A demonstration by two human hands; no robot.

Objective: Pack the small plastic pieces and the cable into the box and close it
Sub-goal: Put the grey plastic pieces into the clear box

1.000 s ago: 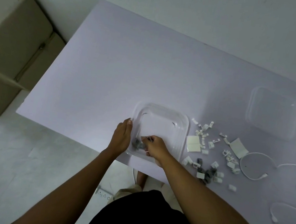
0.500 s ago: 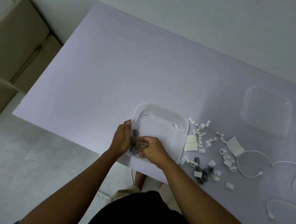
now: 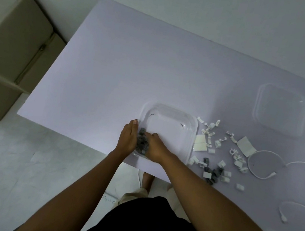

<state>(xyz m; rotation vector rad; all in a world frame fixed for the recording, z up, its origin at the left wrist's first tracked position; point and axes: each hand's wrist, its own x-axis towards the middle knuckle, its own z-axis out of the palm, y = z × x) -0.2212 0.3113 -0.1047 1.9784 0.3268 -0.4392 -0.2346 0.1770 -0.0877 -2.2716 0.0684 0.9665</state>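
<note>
A clear plastic box [image 3: 170, 135] lies open near the table's front edge. A clump of grey plastic pieces [image 3: 142, 142] sits at its near left corner, pressed between my two hands. My left hand [image 3: 127, 139] is flat against the clump from the left, along the box's left rim. My right hand [image 3: 156, 148] curls on it from the right, inside the box. Several loose white and grey pieces [image 3: 216, 163] lie scattered on the table right of the box. The white cable [image 3: 262, 175] lies coiled further right. The clear lid [image 3: 280, 110] rests at the far right.
The white table [image 3: 134, 70] has its front edge just under my wrists. Two white adhesive pads [image 3: 200, 145] lie beside the box and another pad [image 3: 245, 146] lies by the cable. Cardboard boxes [image 3: 8, 42] stand on the floor to the left.
My right hand has moved left along the box's near side, gathering the grey pieces against my left hand. The clump now stands taller between the two hands.
</note>
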